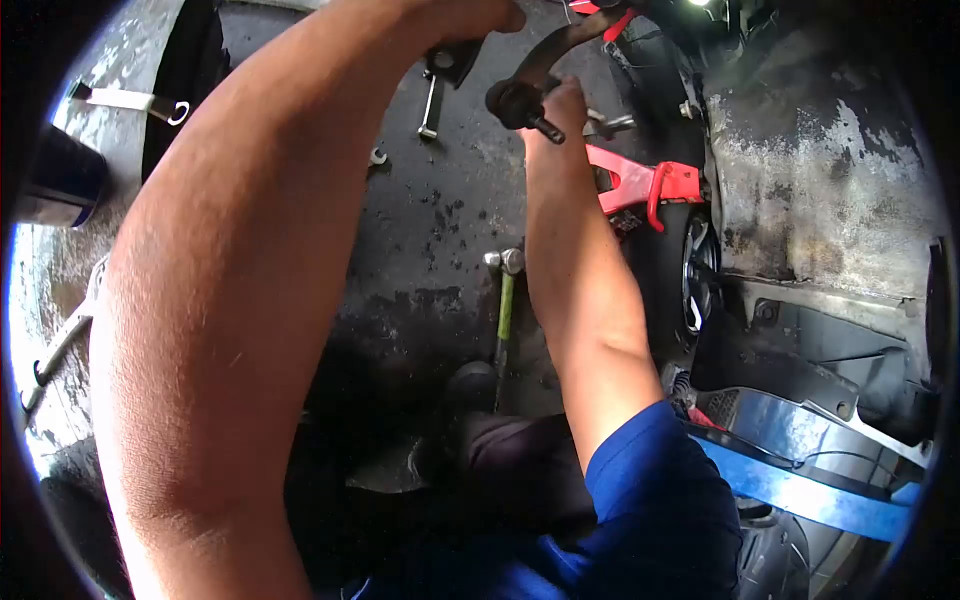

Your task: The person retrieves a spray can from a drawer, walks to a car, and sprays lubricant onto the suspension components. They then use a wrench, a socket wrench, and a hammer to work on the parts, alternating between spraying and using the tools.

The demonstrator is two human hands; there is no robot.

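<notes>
My left arm reaches up across the view, and my left hand point(485, 14) is at the top edge, largely cut off, its fingers not readable. Just below it lie a dark flat piece point(456, 62) and a metal wrench point(430, 108) on the floor. My right hand point(566, 100) is closed beside a curved, rusty suspension arm point(562, 45) with a ball joint point(516, 104) and threaded stud. The ball joint covers part of that hand, so what its fingers hold is hidden. To its right a silver tool end point(612, 124) shows.
A red jack stand point(650, 182) stands at right by a wheel point(698, 275) and worn body panel point(810, 190). A green-handled hammer point(506, 300) lies on the dark floor point(420, 225). At left are a brush point(125, 100), a dark can point(65, 180) and a wrench point(70, 335).
</notes>
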